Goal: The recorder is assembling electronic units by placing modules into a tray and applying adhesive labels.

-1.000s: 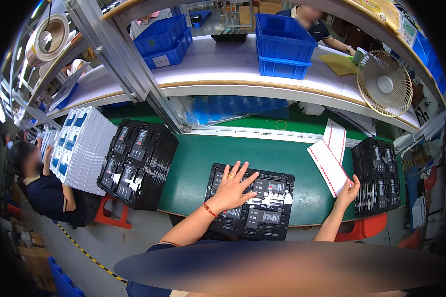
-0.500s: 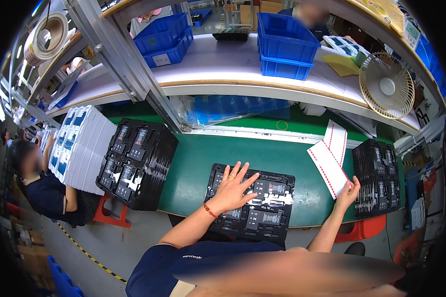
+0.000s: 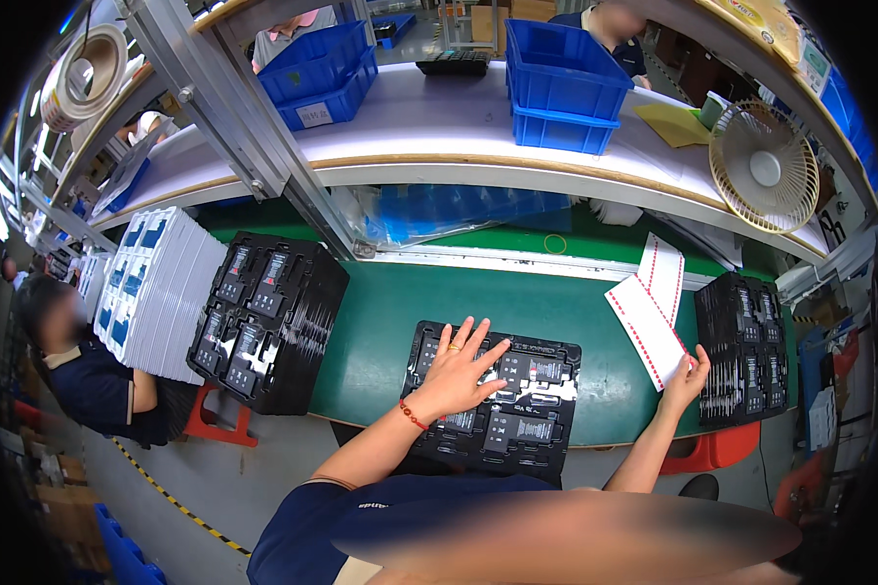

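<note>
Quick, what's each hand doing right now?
Left hand: open, fingers spread over the black tray.
Right hand: fingers partly curled at the lower end of a red-marked white strip; can't tell if gripping it.

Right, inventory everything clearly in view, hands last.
shelf: one, white, upper middle
bench: one, green, centre
front tray: one, black, on bench
packs: several, dark, in front tray
tray stacks: two, black, bench ends
pale stack: one, white and blue, left
strips: two, white and red, bench right
stacked bins: four, blue, on shelf
fan: one, cream, shelf's right end
roll: one, whitish, upper left
stools: two, red, near bench ends
co-workers: several, navy or grey tops, background
left hand: one, bare, on front tray
right hand: one, bare, at strips
</note>
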### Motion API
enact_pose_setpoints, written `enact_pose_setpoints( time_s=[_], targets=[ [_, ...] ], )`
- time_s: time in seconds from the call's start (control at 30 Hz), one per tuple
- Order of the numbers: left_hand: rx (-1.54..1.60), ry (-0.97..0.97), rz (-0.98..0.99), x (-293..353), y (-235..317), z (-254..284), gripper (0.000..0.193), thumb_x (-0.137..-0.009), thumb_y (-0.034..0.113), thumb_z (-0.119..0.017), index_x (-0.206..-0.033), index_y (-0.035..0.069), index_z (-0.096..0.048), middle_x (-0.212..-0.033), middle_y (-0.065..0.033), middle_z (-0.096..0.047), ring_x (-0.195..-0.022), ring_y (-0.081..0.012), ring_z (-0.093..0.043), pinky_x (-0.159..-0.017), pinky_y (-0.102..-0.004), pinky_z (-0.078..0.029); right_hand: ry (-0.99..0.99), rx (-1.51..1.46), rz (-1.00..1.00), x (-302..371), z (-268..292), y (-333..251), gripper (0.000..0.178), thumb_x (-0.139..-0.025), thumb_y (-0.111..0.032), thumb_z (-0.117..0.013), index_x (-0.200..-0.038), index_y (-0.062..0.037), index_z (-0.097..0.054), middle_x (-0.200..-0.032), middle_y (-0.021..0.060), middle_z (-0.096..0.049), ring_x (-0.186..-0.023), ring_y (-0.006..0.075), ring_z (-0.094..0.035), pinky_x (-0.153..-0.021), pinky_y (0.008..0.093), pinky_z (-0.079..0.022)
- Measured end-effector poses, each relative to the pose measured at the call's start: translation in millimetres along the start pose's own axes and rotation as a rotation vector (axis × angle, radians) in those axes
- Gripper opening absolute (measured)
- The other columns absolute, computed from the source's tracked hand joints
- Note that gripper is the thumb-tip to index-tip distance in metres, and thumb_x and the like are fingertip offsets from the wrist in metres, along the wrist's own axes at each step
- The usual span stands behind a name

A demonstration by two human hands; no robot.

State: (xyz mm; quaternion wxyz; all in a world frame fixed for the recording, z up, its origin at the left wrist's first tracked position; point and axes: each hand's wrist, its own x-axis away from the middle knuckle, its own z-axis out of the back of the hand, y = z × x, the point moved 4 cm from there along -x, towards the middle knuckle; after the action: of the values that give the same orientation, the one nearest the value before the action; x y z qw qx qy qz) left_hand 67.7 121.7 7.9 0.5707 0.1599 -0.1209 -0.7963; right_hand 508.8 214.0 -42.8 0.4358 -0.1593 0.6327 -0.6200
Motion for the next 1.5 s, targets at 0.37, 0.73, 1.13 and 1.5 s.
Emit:
enact_pose_setpoints(
  time_s=[0.37,0.73,1.13,1.5],
  targets=[
    [-0.005,0.010,0.009,2,-1,2,0.065,-0.091,0.053,-0.062,-0.147,0.025,-0.046,-0.158,-0.0199,-0.026,-0.148,-0.0434,-0.018,-0.118,-0.0608,-0.011,-0.013,0.015,0.019,1,-5,-5,0.036,-0.096,-0.002,-0.058,-0.132,-0.0032,-0.053,-0.092,0.0013,-0.056,-0.079,0.0070,-0.051,-0.069,0.0205,-0.043],
    [-0.007,0.003,-0.004,3,4,0,0.063,-0.093,0.053,-0.058,-0.148,0.024,-0.046,-0.159,-0.0208,-0.026,-0.148,-0.0437,-0.019,-0.118,-0.0601,-0.012,-0.052,-0.036,-0.016,2,5,1,0.037,-0.098,-0.002,-0.055,-0.134,-0.0033,-0.051,-0.095,0.0033,-0.060,-0.083,0.0095,-0.056,-0.074,0.0221,-0.046],
    [-0.011,0.005,0.005,3,1,3,0.063,-0.091,0.050,-0.063,-0.147,0.025,-0.047,-0.158,-0.0195,-0.027,-0.148,-0.0416,-0.019,-0.118,-0.0604,-0.013,-0.068,0.002,0.033,1,-2,-6,0.037,-0.096,-0.001,-0.056,-0.133,-0.0014,-0.052,-0.095,0.0035,-0.057,-0.083,0.0095,-0.053,-0.078,0.0234,-0.045],
    [-0.046,0.033,-0.025,-2,-5,11,0.062,-0.088,0.047,-0.066,-0.144,0.022,-0.051,-0.155,-0.0216,-0.032,-0.145,-0.0433,-0.026,-0.117,-0.0612,-0.015,-0.404,0.141,0.014,-11,25,-23,0.033,-0.091,0.001,-0.057,-0.123,0.0007,-0.062,-0.112,0.0107,-0.065,-0.099,0.0157,-0.061,-0.089,0.0266,-0.047]
  ],
)
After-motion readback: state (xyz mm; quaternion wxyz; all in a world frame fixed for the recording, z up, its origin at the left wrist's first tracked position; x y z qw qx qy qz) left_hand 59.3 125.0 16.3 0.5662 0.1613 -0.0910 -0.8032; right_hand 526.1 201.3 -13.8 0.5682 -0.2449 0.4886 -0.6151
